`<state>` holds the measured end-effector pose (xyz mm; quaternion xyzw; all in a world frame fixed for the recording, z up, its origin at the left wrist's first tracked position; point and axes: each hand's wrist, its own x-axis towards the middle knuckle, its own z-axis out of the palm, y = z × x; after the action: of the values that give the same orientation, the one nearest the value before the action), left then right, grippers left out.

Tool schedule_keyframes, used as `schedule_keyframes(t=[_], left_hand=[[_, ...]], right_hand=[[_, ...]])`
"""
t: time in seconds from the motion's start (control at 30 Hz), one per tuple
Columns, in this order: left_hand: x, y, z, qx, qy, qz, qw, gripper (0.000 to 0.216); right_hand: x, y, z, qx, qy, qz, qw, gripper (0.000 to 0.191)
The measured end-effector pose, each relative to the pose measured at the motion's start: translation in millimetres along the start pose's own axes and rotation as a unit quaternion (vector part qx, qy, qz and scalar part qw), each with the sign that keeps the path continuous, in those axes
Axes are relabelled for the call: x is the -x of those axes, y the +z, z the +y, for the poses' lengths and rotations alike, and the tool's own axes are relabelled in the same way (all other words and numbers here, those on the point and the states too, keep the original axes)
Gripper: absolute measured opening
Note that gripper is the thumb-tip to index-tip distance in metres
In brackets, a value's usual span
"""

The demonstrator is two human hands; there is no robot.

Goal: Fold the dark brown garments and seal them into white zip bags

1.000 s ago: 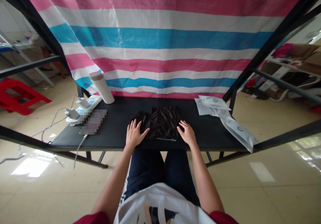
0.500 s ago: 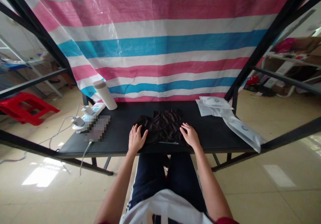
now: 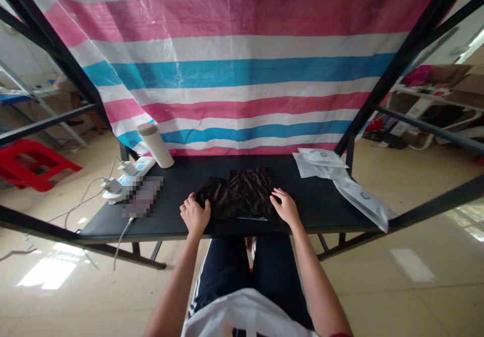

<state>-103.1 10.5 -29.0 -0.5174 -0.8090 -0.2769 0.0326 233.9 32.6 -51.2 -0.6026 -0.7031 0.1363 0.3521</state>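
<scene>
A dark brown-black, wrinkled cloth garment [image 3: 251, 193] lies flat in front of me, with a squarish right part and a looser left part. Its exact kind cannot be made out. At its near edge a thin pale strip shows from underneath. My left hand [image 3: 195, 215] rests at the garment's left edge, thumb spread from the fingers and touching the fabric. On the right edge lies my right hand [image 3: 286, 207], fingers stretched out and apart on the cloth.
The black bench [image 3: 181, 186] carries a white bottle [image 3: 157, 146], a power strip [image 3: 132, 178] with plugs, and a blurred-out flat item [image 3: 143, 196] on a cable. White plastic bags [image 3: 321, 161] lie at the right. A striped sheet [image 3: 242, 75] hangs behind, between black frame posts.
My left hand has moved left from on top of the garment to its left edge, and the left part of the cloth now reaches a little further left. My right hand stays about where it was.
</scene>
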Motion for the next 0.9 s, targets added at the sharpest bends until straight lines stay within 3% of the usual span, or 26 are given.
schedule_keyframes(t=[0.17, 0.33, 0.47, 0.7, 0.9], left_hand=[[2.4, -5.0, 3.5, -0.054, -0.046, -0.037, 0.997, 0.059], [0.2, -5.8, 0.5, -0.068, -0.002, -0.067, 0.995, 0.045], [-1.8, -5.3, -2.6, -0.016, 0.044, -0.069, 0.997, 0.037], [-2.8, -4.4, -4.8, 0.007, 0.036, -0.066, 0.997, 0.031], [-13.0, -7.7, 11.4, 0.200, 0.068, -0.047, 0.976, 0.034]], right_hand=[[-1.1, -0.2, 1.6, -0.009, 0.001, -0.003, 1.000, 0.038], [-1.4, 0.7, 2.1, -0.006, -0.003, -0.001, 1.000, 0.037], [-1.4, 0.9, 2.7, -0.008, -0.007, 0.000, 1.000, 0.037], [-0.3, -0.9, 0.7, -0.016, -0.004, 0.000, 1.000, 0.036], [-0.4, -1.6, 0.2, -0.014, -0.012, -0.005, 1.000, 0.036]])
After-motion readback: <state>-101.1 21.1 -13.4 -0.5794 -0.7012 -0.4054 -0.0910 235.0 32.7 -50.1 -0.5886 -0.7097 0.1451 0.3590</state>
